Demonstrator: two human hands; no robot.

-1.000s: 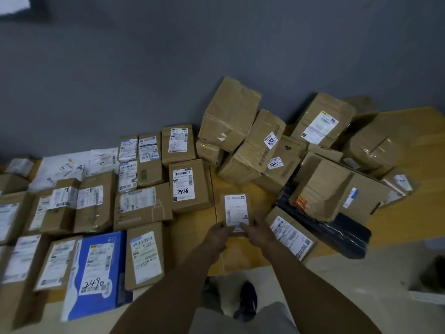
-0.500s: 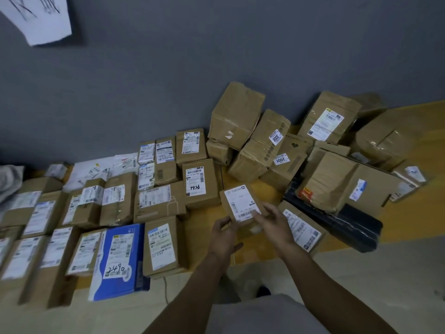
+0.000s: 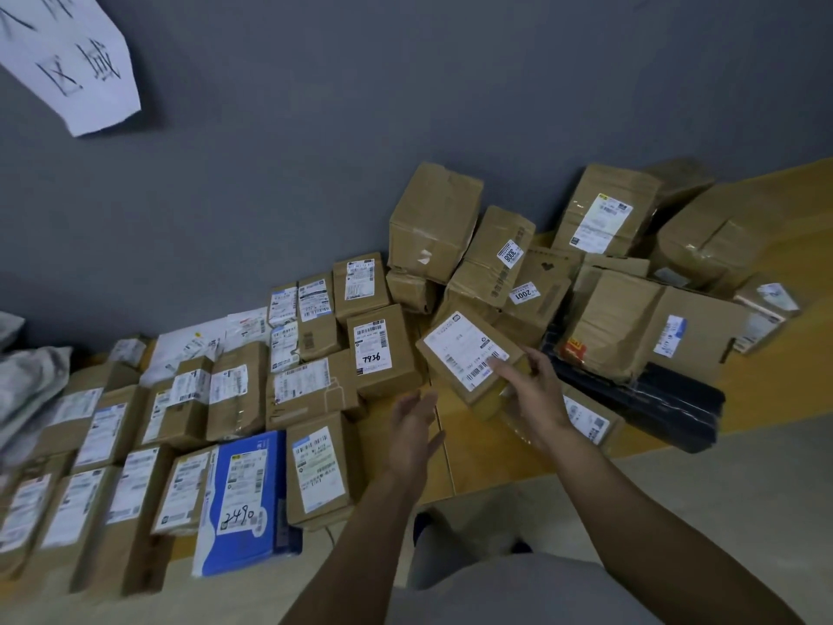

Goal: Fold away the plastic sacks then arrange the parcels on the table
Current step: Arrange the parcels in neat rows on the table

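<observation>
**One small box up in the air, one free hand beside it**

The wooden table (image 3: 784, 209) stands against the grey wall (image 3: 405, 106). On the left side the parcels lie flat in neat rows, side by side, from the wall to the near edge. The blue parcel (image 3: 248, 498) lies in the front row, right at that edge. At the far left end there is some grey crumpled plastic (image 3: 31, 385).

On the right side brown boxes sit in a messy pile (image 3: 487, 254). Some are tilted and lean on each other. A long black parcel (image 3: 653, 399) lies at the front of the pile, close to the near edge.

Between the rows and the pile there is a thin strip of bare wood. It runs from the near edge up to the box marked 7436 (image 3: 378, 349). That strip is the open room in the middle. There is more bare wood at the far right, past the pile.

The small box (image 3: 469, 354) with the white label is over the top of that strip, just beside the pile. It is tilted and does not lie flat on the table. The right hand (image 3: 536, 390) holds it at its near right corner. The fingers (image 3: 498, 369) lie across the label, a little apart. The thumb is hidden, so I cannot tell where it presses.

The left hand (image 3: 414, 426) is over the bare strip, near the box but not touching it. Its fingers are straight and close together, and it holds nothing.
</observation>
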